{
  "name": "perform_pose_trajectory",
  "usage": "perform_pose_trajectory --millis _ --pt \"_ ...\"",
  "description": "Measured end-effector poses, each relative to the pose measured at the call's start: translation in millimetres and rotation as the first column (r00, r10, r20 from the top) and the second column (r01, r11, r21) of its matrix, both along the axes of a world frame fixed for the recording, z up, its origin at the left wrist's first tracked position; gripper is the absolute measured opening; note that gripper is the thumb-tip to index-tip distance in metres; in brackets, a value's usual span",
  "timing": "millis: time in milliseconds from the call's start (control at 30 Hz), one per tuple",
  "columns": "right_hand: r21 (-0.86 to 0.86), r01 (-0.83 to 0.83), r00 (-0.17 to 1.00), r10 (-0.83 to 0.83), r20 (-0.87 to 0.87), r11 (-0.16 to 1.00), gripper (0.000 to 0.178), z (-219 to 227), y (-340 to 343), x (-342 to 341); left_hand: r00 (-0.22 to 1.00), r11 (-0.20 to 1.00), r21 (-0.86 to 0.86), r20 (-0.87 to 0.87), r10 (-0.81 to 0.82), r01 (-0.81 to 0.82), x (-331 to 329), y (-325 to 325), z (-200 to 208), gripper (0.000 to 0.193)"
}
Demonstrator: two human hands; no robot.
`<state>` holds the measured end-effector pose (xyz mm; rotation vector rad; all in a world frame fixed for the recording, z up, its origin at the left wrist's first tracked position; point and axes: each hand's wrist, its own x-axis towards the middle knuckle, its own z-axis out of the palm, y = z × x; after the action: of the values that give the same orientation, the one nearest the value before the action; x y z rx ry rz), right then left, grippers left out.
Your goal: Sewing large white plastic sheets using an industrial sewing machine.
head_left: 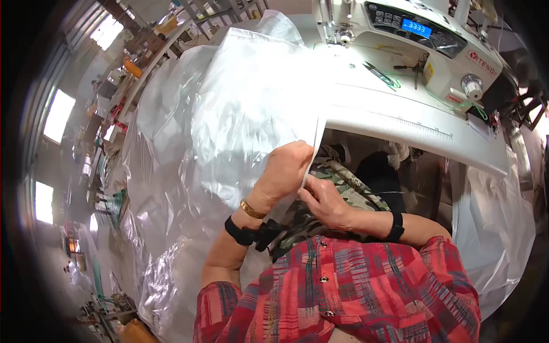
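A large, shiny translucent plastic sheet (229, 131) spreads over the table's left side and hangs down toward the floor. My left hand (286, 167) is closed on its right-hand edge, just in front of the table. Slightly lower and to the right, my right hand (326, 201) pinches the lower end of that same narrow folded edge. Both hands are close together above my lap. Beyond them stands a white sewing machine (446, 66), its needle area (344, 38) to the right of the sheet's far part. The right fingertips are partly hidden by the edge.
Thread snips (377, 73) with green thread and a small screwdriver (405, 67) lie on the machine bed. The white table's front edge (423, 137) carries a printed ruler. More clear plastic (494, 228) hangs at the right. Cluttered benches (128, 80) stand farther left.
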<state>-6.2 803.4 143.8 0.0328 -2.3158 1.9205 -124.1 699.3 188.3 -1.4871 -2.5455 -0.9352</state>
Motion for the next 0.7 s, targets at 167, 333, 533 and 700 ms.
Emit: perform_pose_trajectory --millis 167,333,533,700 --pt "0.284 -0.085 0.994 0.100 -0.040 0.955 0.016 7.2 6.5 -7.4 0.885 0.985 0.153 0.465 -0.005 -0.075 5.5 -15.0 -2.5 0.019" --pt "0.554 -0.389 0.897 0.439 0.046 0.736 0.024 30.2 35.5 -21.0 0.809 0.978 0.117 0.583 0.075 -0.174 13.5 -21.2 -9.4 0.023" --pt "0.725 0.342 0.927 -0.087 -0.366 0.597 0.018 44.8 107.8 -92.8 0.793 0.923 0.218 0.595 0.131 -0.316 38.6 -20.8 -7.5 0.037" --pt "0.741 0.549 0.807 -0.015 -0.590 0.386 0.028 29.9 165.6 -148.1 0.963 0.944 0.254 0.219 0.157 -0.212 53.8 -9.4 -12.4 0.039"
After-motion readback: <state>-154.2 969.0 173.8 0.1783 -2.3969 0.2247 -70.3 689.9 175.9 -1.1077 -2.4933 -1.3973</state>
